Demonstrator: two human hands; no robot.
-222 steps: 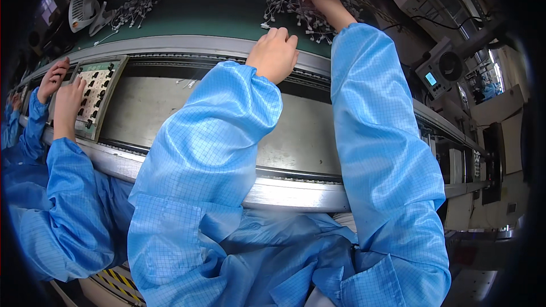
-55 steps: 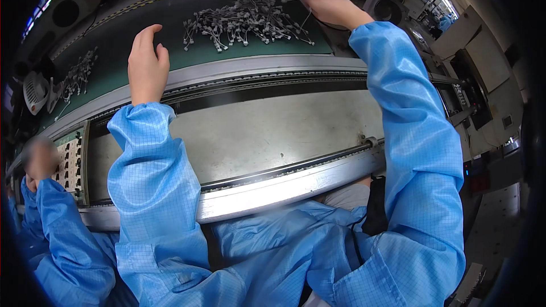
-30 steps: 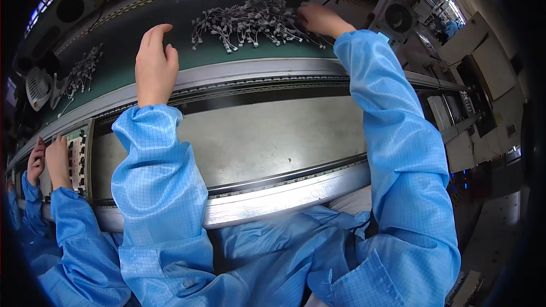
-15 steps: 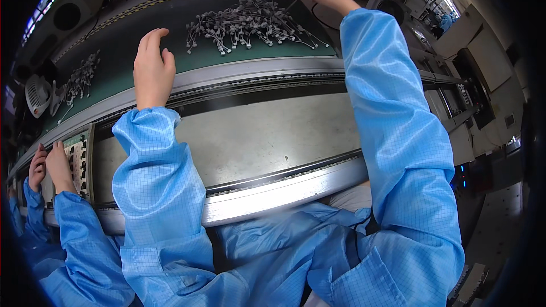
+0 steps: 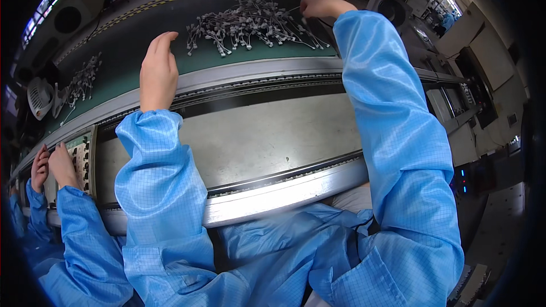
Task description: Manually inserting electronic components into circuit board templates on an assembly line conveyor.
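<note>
My left hand is raised over the conveyor's far rail. Its fingers are stretched out and bent a little at the tips, with nothing in them. Farther off and to the right, my right hand is closed, fingertips drawn together beside the right end of a heap of short wires with white connectors. Whatever sits between those fingertips is too small or hidden to make out. The heap lies on a green mat beyond the rail.
Below my hands runs a conveyor with a metal bed and a bright near rail. At left, a co-worker's hands are by a board with black parts. A smaller wire heap and a white fan stand beyond.
My right hand has come down and slightly nearer; the thin thing that showed below its fingers no longer shows clearly. My left hand has shifted slightly right.
</note>
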